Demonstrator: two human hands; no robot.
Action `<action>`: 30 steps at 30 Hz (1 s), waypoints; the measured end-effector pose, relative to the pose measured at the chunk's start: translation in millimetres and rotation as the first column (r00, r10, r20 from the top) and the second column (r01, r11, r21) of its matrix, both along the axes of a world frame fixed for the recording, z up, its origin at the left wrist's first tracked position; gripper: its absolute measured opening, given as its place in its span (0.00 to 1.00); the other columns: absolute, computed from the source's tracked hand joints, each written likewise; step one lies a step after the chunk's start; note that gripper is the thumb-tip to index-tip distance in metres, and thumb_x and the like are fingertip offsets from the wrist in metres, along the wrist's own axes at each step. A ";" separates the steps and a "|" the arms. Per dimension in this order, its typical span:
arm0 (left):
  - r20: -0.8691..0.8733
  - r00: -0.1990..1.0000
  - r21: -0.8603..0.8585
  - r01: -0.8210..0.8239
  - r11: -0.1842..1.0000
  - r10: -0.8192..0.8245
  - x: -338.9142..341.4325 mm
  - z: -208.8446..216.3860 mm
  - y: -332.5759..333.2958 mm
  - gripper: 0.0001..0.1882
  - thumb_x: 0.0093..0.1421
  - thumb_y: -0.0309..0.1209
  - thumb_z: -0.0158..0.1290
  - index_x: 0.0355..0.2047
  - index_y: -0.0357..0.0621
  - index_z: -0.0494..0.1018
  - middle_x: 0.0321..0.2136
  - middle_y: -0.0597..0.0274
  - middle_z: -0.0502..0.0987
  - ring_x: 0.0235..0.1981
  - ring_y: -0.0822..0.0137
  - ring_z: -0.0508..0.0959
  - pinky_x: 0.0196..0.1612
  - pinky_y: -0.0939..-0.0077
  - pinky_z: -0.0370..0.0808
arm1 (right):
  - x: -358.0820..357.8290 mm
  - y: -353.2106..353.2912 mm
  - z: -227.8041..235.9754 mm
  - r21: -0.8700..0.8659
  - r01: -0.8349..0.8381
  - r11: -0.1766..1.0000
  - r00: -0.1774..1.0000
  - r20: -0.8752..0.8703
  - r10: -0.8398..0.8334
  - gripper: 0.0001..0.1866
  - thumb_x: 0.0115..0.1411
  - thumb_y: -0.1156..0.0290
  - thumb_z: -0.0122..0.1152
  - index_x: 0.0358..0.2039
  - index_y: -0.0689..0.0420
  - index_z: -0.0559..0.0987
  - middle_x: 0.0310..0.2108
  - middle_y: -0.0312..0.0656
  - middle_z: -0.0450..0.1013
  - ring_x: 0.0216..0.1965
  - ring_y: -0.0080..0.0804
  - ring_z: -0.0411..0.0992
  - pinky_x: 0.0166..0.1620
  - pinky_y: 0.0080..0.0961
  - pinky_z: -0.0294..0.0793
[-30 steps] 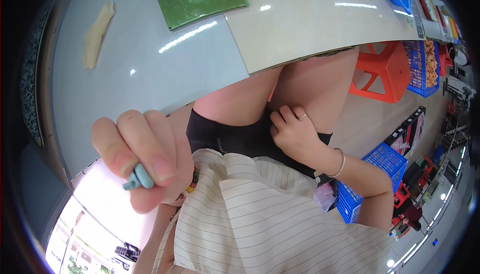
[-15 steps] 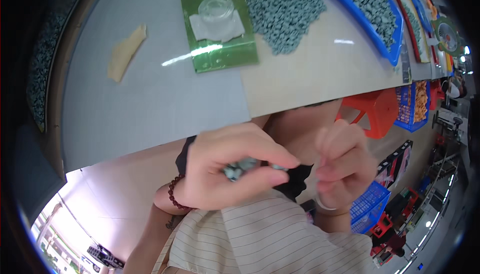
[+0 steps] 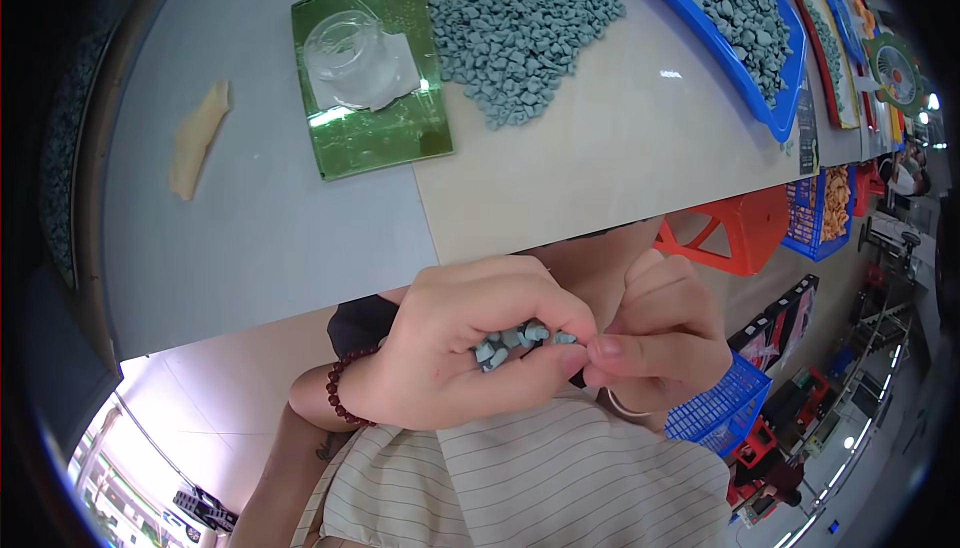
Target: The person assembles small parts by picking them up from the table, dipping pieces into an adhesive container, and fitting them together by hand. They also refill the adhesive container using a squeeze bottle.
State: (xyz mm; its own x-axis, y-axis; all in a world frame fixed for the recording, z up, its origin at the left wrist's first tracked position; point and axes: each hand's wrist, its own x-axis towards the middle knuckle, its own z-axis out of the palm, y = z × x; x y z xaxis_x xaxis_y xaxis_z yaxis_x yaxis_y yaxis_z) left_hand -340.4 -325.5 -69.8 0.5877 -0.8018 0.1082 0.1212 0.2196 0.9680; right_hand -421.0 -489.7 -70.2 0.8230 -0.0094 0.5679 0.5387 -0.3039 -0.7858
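Several small grey-green stone beads [image 3: 492,352] lie in the curl of my left hand [image 3: 435,348], which is closed around them. One more bead [image 3: 564,339] shows between its thumb and index finger. Meeting those fingertips, my right hand [image 3: 665,333] is closed in a pinch; what it grips, if anything, is too small to tell. Both hands are above my lap, in front of the table edge. On the table behind them spreads a loose pile of similar beads [image 3: 530,33].
Left of the pile, a shiny green sheet [image 3: 385,143] carries a clear round plastic container [image 3: 342,53] on white material. A beige scrap [image 3: 198,143] lies farther left. A blue tray [image 3: 783,120] of beads stands right. Beyond the table are a red stool [image 3: 750,228] and blue baskets [image 3: 720,413].
My right hand has moved left and down, and its fingertips now meet those of my left hand. The table things appear shifted left as the view moved.
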 end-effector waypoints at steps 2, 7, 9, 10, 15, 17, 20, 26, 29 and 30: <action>0.075 0.997 0.016 -0.033 0.999 0.032 0.2 -1.0 -0.3 0.06 0.43 0.19 0.54 0.25 0.37 0.74 0.21 0.61 0.73 0.20 0.74 0.70 0.21 0.84 0.63 | -0.9 2.8 -2.4 0.057 0.047 0.997 0.999 -0.023 -0.046 0.17 0.33 0.83 0.65 0.29 0.60 0.80 0.22 0.34 0.67 0.19 0.22 0.60 0.20 0.18 0.55; 0.187 0.978 0.003 -0.096 0.995 0.094 -1.3 -1.4 -4.9 0.07 0.42 0.19 0.55 0.24 0.37 0.74 0.22 0.59 0.72 0.19 0.75 0.69 0.20 0.85 0.63 | -1.9 3.0 1.2 0.037 0.161 0.986 0.986 -0.057 -0.159 0.17 0.32 0.83 0.64 0.28 0.61 0.80 0.21 0.35 0.68 0.20 0.24 0.63 0.21 0.18 0.59; 0.243 0.967 0.013 -0.084 0.996 0.079 0.3 1.7 -4.0 0.07 0.41 0.19 0.55 0.25 0.36 0.74 0.22 0.59 0.73 0.18 0.75 0.69 0.19 0.86 0.62 | -0.9 3.3 7.2 -0.066 0.203 0.977 0.978 -0.033 -0.205 0.16 0.30 0.82 0.64 0.27 0.60 0.79 0.21 0.34 0.68 0.20 0.25 0.64 0.22 0.18 0.61; 0.242 0.967 0.012 -0.082 0.997 0.077 0.2 1.9 -4.0 0.07 0.41 0.19 0.55 0.25 0.36 0.74 0.22 0.59 0.73 0.18 0.75 0.69 0.19 0.86 0.62 | -1.2 2.9 7.7 -0.066 0.205 0.977 0.978 -0.033 -0.207 0.16 0.30 0.82 0.64 0.27 0.60 0.79 0.21 0.34 0.68 0.20 0.25 0.64 0.22 0.18 0.61; 0.142 0.989 -0.014 -0.028 1.000 0.030 0.5 2.7 1.0 0.07 0.42 0.19 0.54 0.25 0.36 0.74 0.23 0.59 0.73 0.18 0.75 0.70 0.20 0.86 0.64 | 1.8 -0.3 11.9 -0.164 0.174 0.971 0.985 0.027 -0.172 0.15 0.31 0.77 0.65 0.26 0.59 0.79 0.21 0.35 0.68 0.19 0.26 0.64 0.21 0.19 0.61; 0.140 0.990 -0.035 -0.028 0.999 0.033 2.6 0.0 4.3 0.07 0.43 0.19 0.54 0.26 0.36 0.74 0.23 0.58 0.73 0.19 0.75 0.70 0.20 0.86 0.64 | 4.2 4.9 18.5 -0.186 0.174 0.967 0.984 -0.003 -0.177 0.09 0.35 0.76 0.65 0.22 0.59 0.77 0.20 0.35 0.68 0.19 0.27 0.64 0.21 0.20 0.60; 0.119 0.992 -0.074 -0.039 0.996 0.048 5.9 -1.1 9.7 0.07 0.44 0.20 0.55 0.26 0.36 0.74 0.23 0.58 0.73 0.20 0.75 0.71 0.21 0.86 0.65 | 8.9 8.0 27.9 -0.269 0.151 0.951 0.987 -0.017 -0.162 0.07 0.39 0.73 0.66 0.19 0.58 0.76 0.20 0.36 0.67 0.20 0.27 0.63 0.22 0.21 0.58; 0.061 0.989 -0.141 -0.121 0.982 0.131 17.1 -0.8 26.3 0.07 0.45 0.21 0.56 0.28 0.34 0.74 0.25 0.56 0.74 0.20 0.75 0.71 0.21 0.86 0.65 | 32.0 17.4 35.2 -0.399 0.057 0.915 0.998 0.055 -0.038 0.11 0.39 0.68 0.67 0.23 0.57 0.76 0.20 0.36 0.67 0.21 0.28 0.61 0.21 0.22 0.56; 0.079 0.978 -0.167 -0.176 0.970 0.191 24.0 1.5 37.7 0.08 0.46 0.21 0.57 0.28 0.33 0.73 0.25 0.55 0.74 0.19 0.75 0.72 0.21 0.86 0.66 | 47.6 27.4 40.1 -0.419 0.042 0.907 0.997 0.083 -0.008 0.11 0.40 0.69 0.66 0.24 0.58 0.75 0.21 0.37 0.67 0.21 0.28 0.62 0.22 0.23 0.57; 0.082 0.973 -0.160 -0.199 0.967 0.214 25.5 2.0 41.5 0.09 0.46 0.22 0.58 0.29 0.33 0.73 0.25 0.54 0.75 0.19 0.75 0.72 0.21 0.86 0.66 | 53.3 30.9 41.9 -0.412 0.060 0.909 0.995 0.101 -0.020 0.10 0.41 0.71 0.65 0.24 0.59 0.75 0.21 0.37 0.67 0.21 0.29 0.62 0.22 0.23 0.58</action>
State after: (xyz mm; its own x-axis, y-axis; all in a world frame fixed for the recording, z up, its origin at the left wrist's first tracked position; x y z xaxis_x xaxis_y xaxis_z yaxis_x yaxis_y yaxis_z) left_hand -314.9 -284.0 -67.8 0.7192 -0.6345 0.2832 -0.0353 0.3737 0.9269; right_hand -367.7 -458.8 -28.4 0.7705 0.2109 0.6016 0.5833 -0.6139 -0.5318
